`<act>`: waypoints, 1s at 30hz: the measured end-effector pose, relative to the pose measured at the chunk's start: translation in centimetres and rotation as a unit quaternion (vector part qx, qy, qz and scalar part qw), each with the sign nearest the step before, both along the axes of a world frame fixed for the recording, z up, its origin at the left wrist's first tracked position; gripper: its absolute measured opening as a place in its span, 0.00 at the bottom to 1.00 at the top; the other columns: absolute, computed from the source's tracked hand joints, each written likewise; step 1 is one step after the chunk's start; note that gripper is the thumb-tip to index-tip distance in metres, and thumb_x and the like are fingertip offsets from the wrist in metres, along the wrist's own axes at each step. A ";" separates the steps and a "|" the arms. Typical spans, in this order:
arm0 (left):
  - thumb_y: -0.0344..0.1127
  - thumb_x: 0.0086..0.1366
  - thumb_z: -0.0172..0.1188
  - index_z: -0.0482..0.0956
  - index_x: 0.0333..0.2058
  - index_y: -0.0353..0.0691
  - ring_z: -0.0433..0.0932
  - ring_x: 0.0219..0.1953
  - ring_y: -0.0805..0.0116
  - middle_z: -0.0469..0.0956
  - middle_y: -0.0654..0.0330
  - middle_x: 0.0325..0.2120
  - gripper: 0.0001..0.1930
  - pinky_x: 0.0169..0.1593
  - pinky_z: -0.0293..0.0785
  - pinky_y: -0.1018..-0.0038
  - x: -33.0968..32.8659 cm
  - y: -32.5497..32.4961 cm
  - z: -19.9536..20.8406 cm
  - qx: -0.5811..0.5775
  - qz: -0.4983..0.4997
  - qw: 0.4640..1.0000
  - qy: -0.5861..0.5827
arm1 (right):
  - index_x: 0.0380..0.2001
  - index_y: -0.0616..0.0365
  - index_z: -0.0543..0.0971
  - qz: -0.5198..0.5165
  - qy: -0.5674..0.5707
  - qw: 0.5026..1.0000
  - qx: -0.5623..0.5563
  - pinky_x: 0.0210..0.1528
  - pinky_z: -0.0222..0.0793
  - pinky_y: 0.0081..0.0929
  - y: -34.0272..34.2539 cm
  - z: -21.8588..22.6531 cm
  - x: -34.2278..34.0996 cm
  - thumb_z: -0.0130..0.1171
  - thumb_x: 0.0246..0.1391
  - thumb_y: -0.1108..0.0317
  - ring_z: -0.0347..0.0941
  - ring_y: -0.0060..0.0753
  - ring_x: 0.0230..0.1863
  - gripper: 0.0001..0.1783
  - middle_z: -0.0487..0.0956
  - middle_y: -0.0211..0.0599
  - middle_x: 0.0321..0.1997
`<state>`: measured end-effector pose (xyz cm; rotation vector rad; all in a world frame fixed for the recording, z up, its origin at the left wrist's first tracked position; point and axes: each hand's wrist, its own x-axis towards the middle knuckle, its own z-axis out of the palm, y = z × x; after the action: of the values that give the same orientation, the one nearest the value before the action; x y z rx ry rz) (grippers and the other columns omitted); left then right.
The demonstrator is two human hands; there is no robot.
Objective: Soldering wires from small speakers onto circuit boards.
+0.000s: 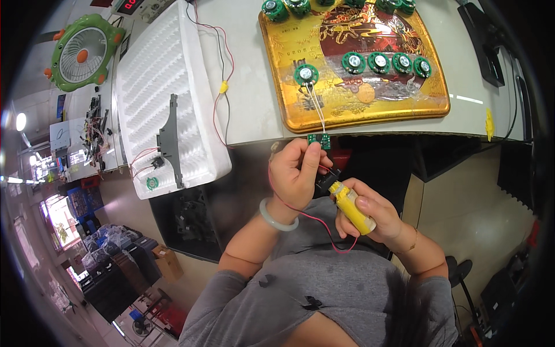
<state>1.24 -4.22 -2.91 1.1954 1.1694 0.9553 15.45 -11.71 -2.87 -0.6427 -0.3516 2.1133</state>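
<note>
My left hand (293, 173) pinches a small green circuit board (319, 140) between thumb and fingers, just off the table's near edge. Two pale wires (317, 108) run from the board up to a small round speaker (306, 74) with a green rim, lying on a gold tin lid. In my right hand (374, 213) is a yellow cylindrical handle (351, 207) with a black piece (328, 180) at its upper end, close under the board. A red and black lead (315, 218) loops from the handle's lower end past my left wrist. Fingers partly hide the black piece's tip.
Several similar speakers (378, 62) sit on the gold lid (404, 110). Left of it, a white foam tray (202, 115) carries a long dark grey plastic part (172, 141) with wires. A green fan (84, 55) stands far left. A red and black cable (224, 87) crosses the table.
</note>
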 end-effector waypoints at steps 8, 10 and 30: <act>0.31 0.60 0.48 0.70 0.24 0.31 0.73 0.21 0.77 0.74 0.59 0.18 0.09 0.25 0.70 0.83 0.1 0.2 -0.3 0.007 0.015 0.999 -0.037 | 0.40 0.65 0.60 0.002 -0.003 1.000 0.002 0.25 0.64 0.25 0.3 -0.1 0.2 0.41 0.53 0.54 0.60 0.23 0.14 0.22 0.64 0.33 0.15; 0.30 0.60 0.48 0.69 0.25 0.31 0.73 0.22 0.77 0.74 0.60 0.19 0.08 0.26 0.70 0.83 0.0 0.4 -0.3 -0.015 -0.004 0.999 -0.031 | 0.40 0.64 0.60 0.001 -0.001 1.000 0.002 0.25 0.64 0.25 0.4 -0.2 0.2 0.41 0.53 0.54 0.60 0.23 0.14 0.22 0.64 0.33 0.15; 0.26 0.54 0.55 0.72 0.26 0.33 0.73 0.17 0.77 0.74 0.60 0.16 0.02 0.22 0.67 0.85 0.6 0.7 -0.2 -0.011 0.015 1.000 -0.014 | 0.42 0.63 0.59 0.009 0.008 1.000 0.017 0.28 0.64 0.26 0.1 -0.6 0.0 0.41 0.53 0.54 0.60 0.24 0.15 0.22 0.64 0.34 0.17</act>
<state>1.81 -3.55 -3.13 1.1465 1.1753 0.9768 15.48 -11.61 -3.51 -0.6050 -0.3843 2.1250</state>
